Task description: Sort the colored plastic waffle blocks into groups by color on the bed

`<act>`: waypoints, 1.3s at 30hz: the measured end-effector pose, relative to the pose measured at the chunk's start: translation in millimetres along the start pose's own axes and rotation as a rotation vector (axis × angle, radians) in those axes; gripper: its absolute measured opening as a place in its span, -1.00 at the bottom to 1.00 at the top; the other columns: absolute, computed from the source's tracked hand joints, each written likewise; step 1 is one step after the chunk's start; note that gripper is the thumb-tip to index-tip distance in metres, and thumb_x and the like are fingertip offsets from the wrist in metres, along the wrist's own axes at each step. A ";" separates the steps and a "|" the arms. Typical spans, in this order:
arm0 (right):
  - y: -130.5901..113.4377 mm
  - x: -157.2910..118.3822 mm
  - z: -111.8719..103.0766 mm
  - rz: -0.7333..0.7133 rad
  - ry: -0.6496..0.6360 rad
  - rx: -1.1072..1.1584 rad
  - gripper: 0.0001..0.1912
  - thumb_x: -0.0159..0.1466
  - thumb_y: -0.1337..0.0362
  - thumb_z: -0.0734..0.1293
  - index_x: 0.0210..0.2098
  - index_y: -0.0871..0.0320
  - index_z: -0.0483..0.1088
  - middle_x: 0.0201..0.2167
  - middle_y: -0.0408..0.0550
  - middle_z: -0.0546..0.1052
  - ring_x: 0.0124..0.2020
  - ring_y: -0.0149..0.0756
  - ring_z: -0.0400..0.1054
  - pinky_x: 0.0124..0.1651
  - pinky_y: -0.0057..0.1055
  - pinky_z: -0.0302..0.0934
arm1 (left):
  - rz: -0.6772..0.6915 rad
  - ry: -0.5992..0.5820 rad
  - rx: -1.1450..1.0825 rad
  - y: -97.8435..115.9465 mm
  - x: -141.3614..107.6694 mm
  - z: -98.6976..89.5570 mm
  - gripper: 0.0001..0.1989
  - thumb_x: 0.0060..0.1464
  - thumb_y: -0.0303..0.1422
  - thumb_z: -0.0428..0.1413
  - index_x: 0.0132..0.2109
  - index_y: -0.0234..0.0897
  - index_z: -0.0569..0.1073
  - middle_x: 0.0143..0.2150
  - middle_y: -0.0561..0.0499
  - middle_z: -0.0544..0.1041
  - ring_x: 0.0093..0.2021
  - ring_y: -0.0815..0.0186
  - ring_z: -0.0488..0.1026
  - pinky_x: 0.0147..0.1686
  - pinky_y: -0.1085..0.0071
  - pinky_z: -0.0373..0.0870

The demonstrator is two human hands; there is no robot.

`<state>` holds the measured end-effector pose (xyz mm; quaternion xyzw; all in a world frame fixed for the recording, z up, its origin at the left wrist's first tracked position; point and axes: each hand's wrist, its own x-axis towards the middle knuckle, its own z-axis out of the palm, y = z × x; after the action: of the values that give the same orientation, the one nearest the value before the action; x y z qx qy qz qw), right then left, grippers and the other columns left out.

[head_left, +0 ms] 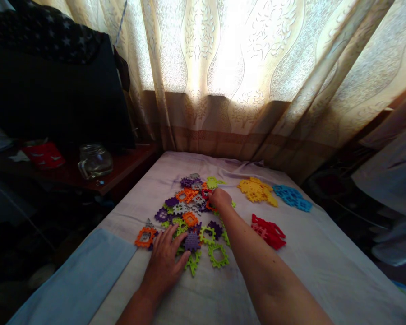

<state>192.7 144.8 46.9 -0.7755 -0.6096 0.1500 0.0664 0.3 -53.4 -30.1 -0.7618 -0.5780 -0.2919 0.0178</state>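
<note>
A loose heap of flat plastic interlocking pieces [190, 219] with notched edges lies mid-table, mixed purple, orange, grey and lime green. Fingers spread, my left hand [165, 255] rests on the heap's near left side, beside a purple piece [192, 242] and an orange square frame piece [145, 237]. My right hand [221, 198] reaches to the far right side of the heap. Its fingers are closed at a red interlocking piece [205, 193], partly hidden by them. Right of my forearm lies a red pile [272, 232]; farther back are a yellow pile [257, 189] and a blue pile [292, 197].
A pale cloth covers the table [311, 262], with a light blue cloth [77, 275] along its left. On a brown side desk [128, 164] stand a glass jug [95, 161], a red container [43, 154] and a dark monitor [54, 99]. Patterned curtains [203, 122] hang behind.
</note>
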 end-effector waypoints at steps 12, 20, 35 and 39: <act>66.6 -27.3 -34.6 -0.034 0.123 -0.022 -0.69 0.29 0.12 0.20 -0.17 0.06 0.53 -0.15 0.03 0.60 -0.10 -0.18 0.46 -0.21 -0.40 0.23 | 0.013 0.047 0.008 -8.5 -2.0 9.3 -0.59 0.18 -0.17 0.03 0.16 -0.03 0.41 0.27 -0.08 0.34 0.25 0.04 0.26 0.21 -0.11 0.20; 170.6 -74.9 -51.7 0.038 0.216 -0.188 -0.68 0.32 0.15 0.18 -0.16 0.11 0.52 -0.19 0.07 0.59 -0.16 -0.17 0.46 -0.23 -0.37 0.21 | 0.016 0.052 -0.005 -11.3 3.5 10.2 -0.59 0.16 -0.14 0.02 0.13 -0.06 0.44 0.24 -0.10 0.37 0.22 0.04 0.29 0.21 -0.07 0.20; 177.7 -81.6 -7.9 -0.510 0.227 -0.281 -0.64 0.38 0.12 0.13 0.08 -0.06 0.40 0.19 -0.01 0.38 0.25 -0.08 0.13 0.24 0.08 -0.12 | 0.072 0.064 0.053 -22.0 8.1 13.2 -0.56 0.15 -0.06 -0.03 0.08 -0.08 0.48 0.20 -0.09 0.41 0.16 0.03 0.36 0.15 0.00 0.30; 206.2 -68.3 -16.8 -0.479 0.271 -0.307 -0.65 0.38 0.14 0.12 0.02 -0.04 0.44 0.16 0.01 0.42 0.20 -0.12 0.19 0.19 -0.03 -0.02 | 0.079 0.055 0.071 -24.4 8.2 14.0 -0.55 0.16 -0.04 -0.04 0.09 -0.07 0.47 0.19 -0.09 0.42 0.17 0.02 0.36 0.14 -0.02 0.30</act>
<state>374.3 29.1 14.2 -0.6238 -0.7760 -0.0684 0.0628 -14.1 -33.1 -45.4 -0.7746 -0.5569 -0.2908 0.0722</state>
